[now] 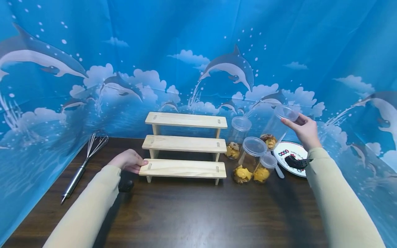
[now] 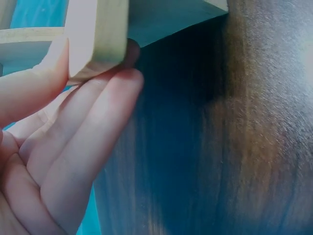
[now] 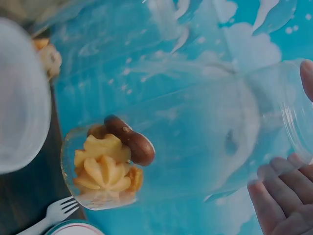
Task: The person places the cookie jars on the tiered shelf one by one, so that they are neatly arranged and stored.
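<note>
My left hand (image 1: 129,161) grips the left end of the lowest step of a pale wooden three-tier display stand (image 1: 183,168). In the left wrist view, the thumb lies on top of the board's end (image 2: 98,44) and the fingers are underneath. At the right, my right hand (image 1: 305,130) holds a tall clear jar (image 3: 195,132) by its lidded top, thumb on one side and fingers on the other. Yellow piped cookies (image 3: 105,169) and a brown one (image 3: 132,142) sit at the jar's bottom. The jar is tilted slightly, behind the other jars.
Clear lidded jars of cookies stand right of the stand: one behind (image 1: 240,129), a tall one (image 1: 252,151) and a short one (image 1: 266,163) in front. A printed white plate (image 1: 291,155) and a fork (image 1: 279,171) lie beyond them. A whisk (image 1: 82,168) rests at the left.
</note>
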Demonstrator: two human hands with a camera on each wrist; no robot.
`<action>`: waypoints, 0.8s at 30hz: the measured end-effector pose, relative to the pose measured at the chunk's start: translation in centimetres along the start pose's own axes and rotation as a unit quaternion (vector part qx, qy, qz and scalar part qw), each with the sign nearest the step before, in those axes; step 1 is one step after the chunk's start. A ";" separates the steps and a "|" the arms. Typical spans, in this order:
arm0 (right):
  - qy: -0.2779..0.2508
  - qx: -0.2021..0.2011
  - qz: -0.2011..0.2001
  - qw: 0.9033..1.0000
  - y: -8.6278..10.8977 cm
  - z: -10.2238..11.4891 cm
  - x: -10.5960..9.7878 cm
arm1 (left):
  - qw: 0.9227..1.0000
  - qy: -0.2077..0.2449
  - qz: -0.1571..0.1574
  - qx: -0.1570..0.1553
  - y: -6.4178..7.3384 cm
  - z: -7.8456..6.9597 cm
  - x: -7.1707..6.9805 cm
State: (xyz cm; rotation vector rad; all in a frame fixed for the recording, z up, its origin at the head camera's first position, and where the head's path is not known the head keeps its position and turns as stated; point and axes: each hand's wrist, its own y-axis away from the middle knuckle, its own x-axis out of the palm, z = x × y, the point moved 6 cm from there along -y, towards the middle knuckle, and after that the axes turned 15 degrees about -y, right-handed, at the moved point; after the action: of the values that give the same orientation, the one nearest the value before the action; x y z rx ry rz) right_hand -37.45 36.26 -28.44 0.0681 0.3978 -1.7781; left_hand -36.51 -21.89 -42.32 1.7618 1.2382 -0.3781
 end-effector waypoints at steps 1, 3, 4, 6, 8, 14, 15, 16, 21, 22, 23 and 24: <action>-0.001 -0.007 -0.007 1.000 0.1 0.5 -0.1 | 1.000 -0.002 -0.003 -0.003 0.1 0.0 0.0; -0.005 -0.021 -0.023 1.000 0.2 1.6 -0.1 | 1.000 -0.006 -0.012 -0.008 0.1 -0.1 -0.1; -0.006 -0.027 -0.030 0.999 0.2 2.1 -0.1 | 1.000 -0.007 -0.017 -0.011 0.1 -0.1 -0.1; -0.002 -0.042 -0.045 0.998 0.3 3.3 -0.2 | 0.999 -0.007 -0.023 -0.020 0.0 -0.1 -0.1; 0.000 -0.054 -0.059 0.997 0.5 4.4 -0.2 | 0.999 -0.008 -0.026 -0.025 -0.1 -0.2 0.0; -0.022 -0.088 -0.073 0.993 0.7 7.6 0.0 | 0.999 -0.011 -0.027 -0.029 -0.3 -0.1 0.0; -0.028 -0.091 -0.073 0.993 0.7 8.1 0.1 | 0.999 -0.010 -0.029 -0.031 -0.4 0.0 0.0; -0.031 -0.093 -0.074 0.992 0.7 8.6 0.3 | 0.999 -0.011 -0.028 -0.031 -0.5 0.1 0.0; -0.054 -0.110 -0.079 0.989 0.7 10.8 1.2 | 1.000 -0.001 -0.019 -0.025 -0.7 0.1 0.1; -0.058 -0.114 -0.079 0.989 0.8 11.2 1.4 | 1.000 -0.001 -0.018 -0.024 -0.6 0.0 0.1; -0.063 -0.117 -0.080 0.988 0.8 11.5 1.6 | 1.000 -0.002 -0.017 -0.023 -0.6 -0.1 0.1; -0.067 -0.121 -0.079 0.987 0.8 11.8 1.8 | 1.000 -0.005 -0.017 -0.022 -0.6 -0.3 0.2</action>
State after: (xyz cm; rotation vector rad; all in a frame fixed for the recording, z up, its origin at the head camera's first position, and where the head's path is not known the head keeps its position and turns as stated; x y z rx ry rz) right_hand -35.14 30.89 -18.03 -0.2606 0.5309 -1.8647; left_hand -36.98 -21.55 -42.57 1.7028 1.2615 -0.3758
